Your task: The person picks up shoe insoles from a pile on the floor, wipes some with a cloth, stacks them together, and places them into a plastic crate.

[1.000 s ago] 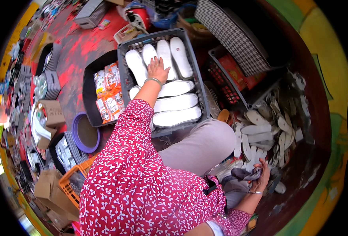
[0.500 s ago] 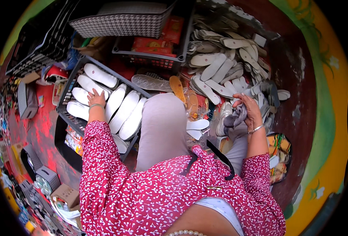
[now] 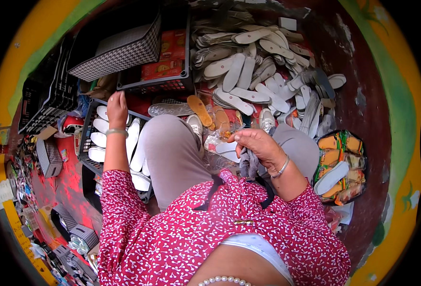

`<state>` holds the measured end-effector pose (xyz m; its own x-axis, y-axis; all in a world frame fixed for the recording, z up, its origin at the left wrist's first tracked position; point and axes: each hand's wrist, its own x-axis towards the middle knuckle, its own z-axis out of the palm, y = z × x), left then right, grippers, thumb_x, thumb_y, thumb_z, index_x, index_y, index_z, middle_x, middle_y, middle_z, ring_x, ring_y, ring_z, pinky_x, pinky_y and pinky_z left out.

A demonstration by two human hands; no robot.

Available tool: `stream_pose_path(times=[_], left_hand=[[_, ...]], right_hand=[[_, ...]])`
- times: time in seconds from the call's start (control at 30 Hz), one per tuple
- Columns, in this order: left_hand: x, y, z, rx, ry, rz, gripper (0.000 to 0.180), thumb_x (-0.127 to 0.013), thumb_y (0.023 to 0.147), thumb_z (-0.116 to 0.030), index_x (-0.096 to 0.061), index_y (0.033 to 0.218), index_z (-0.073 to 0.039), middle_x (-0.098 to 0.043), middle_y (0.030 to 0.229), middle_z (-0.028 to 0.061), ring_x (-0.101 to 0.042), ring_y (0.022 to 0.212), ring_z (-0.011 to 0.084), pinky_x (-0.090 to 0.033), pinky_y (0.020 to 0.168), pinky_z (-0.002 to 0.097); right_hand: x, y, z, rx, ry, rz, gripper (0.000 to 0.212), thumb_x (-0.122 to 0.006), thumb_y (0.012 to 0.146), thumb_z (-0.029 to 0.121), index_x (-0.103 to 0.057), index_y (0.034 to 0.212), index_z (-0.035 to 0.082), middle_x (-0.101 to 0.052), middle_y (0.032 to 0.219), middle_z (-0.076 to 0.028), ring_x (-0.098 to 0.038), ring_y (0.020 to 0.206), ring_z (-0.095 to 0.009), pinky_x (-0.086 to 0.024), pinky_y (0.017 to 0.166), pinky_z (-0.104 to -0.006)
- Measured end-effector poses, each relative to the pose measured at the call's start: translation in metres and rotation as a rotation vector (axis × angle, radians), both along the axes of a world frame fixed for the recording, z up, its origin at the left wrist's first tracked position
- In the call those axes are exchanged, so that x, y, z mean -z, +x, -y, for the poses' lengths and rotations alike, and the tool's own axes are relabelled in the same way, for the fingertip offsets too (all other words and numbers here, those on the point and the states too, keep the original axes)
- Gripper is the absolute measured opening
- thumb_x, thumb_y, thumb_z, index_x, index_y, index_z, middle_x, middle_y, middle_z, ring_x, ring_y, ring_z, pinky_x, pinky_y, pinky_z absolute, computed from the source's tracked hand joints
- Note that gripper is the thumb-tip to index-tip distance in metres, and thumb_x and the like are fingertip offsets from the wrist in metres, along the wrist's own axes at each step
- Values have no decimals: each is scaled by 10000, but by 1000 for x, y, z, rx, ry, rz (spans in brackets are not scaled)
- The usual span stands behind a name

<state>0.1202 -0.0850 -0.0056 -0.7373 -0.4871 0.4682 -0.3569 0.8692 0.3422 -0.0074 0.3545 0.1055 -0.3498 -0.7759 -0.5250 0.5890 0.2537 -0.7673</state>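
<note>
My left hand (image 3: 118, 109) is raised over the black crate (image 3: 83, 143) of white insoles (image 3: 99, 125). Its fingers are drawn together near the crate's far edge; anything between them is too small to make out. In front of my body, my right hand (image 3: 259, 147) is closed round a crumpled grey cloth (image 3: 248, 164), which hangs below the fingers. Beyond that hand, a white insole (image 3: 228, 151) lies on clear plastic wrapping. An orange-brown insole (image 3: 199, 110) and a grey patterned insole (image 3: 171, 109) rest between my knee and the large crate.
A big heap of white insoles (image 3: 248, 66) spreads at the far side. A black crate (image 3: 158, 86) with red packages (image 3: 165, 66) and a houndstooth box (image 3: 120, 59) stands at the far left. Wrapped orange packs (image 3: 353, 162) lie at the right, with a pale insole (image 3: 332, 178) on top.
My left hand has lifted off the white insoles, its spread fingers now together. My right hand has come leftward and nearer my body with the grey cloth.
</note>
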Motion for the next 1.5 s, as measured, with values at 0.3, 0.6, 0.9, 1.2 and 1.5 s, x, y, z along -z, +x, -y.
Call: stream_pose_path(times=[0.3,0.6,0.9,1.2,1.5], left_hand=[[-116,-228,-143,528,65,402,263,-520,876,-253,-616,975,-29,-604,1004,165,-551,968,318,-441,842,380],[66,-304,-257,838,38,1038,291,-499,839,-292,-645,934,-59,-645,932,162,-608,880,344,-483,788,411],[190,-218,-300,803,16,1256,318,-484,853,-300,-635,984,-53,-632,969,184,-595,917,355,-474,810,421],[142,-225,-303,909,107,1009,340,-464,866,-306,-630,1009,-46,-626,989,196,-589,946,357,-471,816,436],[-2,-226,-337,1025,-6,906,310,-482,881,-251,-527,1111,-48,-607,980,202,-571,952,347,-458,812,436]], right_hand=[[-23,-21,-48,-55,-90,-170,242,-527,910,180,-618,1025,-13,-560,697,23,-494,642,-26,-390,574,-170],[-8,-41,-70,299,-1,-33,214,-530,904,163,-612,985,-17,-580,688,-13,-510,634,-49,-400,587,-175],[-19,-61,-73,348,25,83,218,-508,897,169,-604,984,-5,-567,704,-7,-521,593,-57,-417,534,-177],[-42,-73,-118,770,-277,80,215,-574,834,173,-577,965,4,-510,578,1,-448,466,-60,-361,458,-185],[-47,-65,-339,682,523,-542,342,-587,787,219,-603,1022,-29,-598,746,-42,-533,664,-84,-419,586,-209]])
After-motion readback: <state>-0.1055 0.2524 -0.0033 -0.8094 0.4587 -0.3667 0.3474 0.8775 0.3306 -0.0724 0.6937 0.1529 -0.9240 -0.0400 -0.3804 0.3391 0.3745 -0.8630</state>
